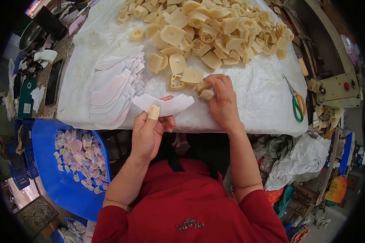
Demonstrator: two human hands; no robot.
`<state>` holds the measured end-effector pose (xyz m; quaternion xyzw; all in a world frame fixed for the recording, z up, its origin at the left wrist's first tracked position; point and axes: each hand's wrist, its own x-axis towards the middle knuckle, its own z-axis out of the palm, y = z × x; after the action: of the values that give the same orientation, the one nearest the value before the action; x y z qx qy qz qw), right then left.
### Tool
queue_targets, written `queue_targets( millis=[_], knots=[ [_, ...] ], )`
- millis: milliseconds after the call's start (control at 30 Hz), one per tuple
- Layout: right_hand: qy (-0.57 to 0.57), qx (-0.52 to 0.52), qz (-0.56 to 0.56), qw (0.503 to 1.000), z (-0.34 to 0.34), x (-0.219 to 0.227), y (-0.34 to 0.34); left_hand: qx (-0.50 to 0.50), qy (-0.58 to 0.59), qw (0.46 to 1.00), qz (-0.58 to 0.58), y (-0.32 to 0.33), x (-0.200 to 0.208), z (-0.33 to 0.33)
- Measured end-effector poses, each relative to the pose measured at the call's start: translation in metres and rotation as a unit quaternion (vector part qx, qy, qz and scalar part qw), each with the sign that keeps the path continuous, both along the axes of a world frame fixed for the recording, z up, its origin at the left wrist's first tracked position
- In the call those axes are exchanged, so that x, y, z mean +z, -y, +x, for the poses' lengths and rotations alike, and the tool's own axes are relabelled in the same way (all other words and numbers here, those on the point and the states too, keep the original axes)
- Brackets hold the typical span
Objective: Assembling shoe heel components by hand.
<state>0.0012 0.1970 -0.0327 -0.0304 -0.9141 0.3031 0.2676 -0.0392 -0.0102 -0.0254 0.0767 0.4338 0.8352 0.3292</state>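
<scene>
My left hand pinches a curved white strip of thin sheet material near its middle, with a beige cover on the thumb. It holds the strip above the table's front edge. To the right, my right hand has its fingers curled together, with beige covers on the fingertips. They meet the lower right edge of a beige moulded piece shaped like a shoe heel. What lies between these fingers is hidden. A hollow heel piece lies beside it. Overlapping white curved strips are stacked left of my hands.
A large heap of beige heel pieces covers the table's far part. Scissors with green and orange handles lie right. A blue tub of pinkish-white pieces stands lower left. A phone lies at the left edge; a switch box stands right.
</scene>
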Motion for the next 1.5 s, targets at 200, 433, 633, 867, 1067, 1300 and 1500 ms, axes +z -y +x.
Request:
queue_targets(
  millis=[200,433,633,867,1067,1300,1500],
  knots=[
    [0.074,-0.060,0.013,0.995,-0.014,0.008,0.010,0.019,-0.003,1.000,-0.024,0.004,0.005,0.000],
    [0.067,-0.158,-0.166,0.971,-0.001,0.012,-0.005,0.006,-0.016,0.999,-0.028,0.005,0.002,-0.001],
    [0.025,-0.114,0.041,0.992,0.017,0.009,-0.008,-0.008,-0.025,0.999,-0.025,-0.003,0.001,0.002],
    [-0.116,0.077,-0.252,0.958,0.040,0.034,0.040,0.021,-0.025,0.999,-0.020,-0.012,0.017,0.012],
    [-0.239,0.133,-0.109,0.956,0.033,0.022,0.055,-0.020,0.001,0.999,0.036,-0.011,0.028,0.027],
    [-0.235,0.122,-0.098,0.959,0.033,0.021,0.056,0.008,-0.002,0.999,0.032,-0.011,0.027,0.033],
    [-0.215,0.072,-0.017,0.974,0.034,0.024,0.056,0.031,-0.177,0.978,-0.108,-0.008,0.020,0.035]
  ],
)
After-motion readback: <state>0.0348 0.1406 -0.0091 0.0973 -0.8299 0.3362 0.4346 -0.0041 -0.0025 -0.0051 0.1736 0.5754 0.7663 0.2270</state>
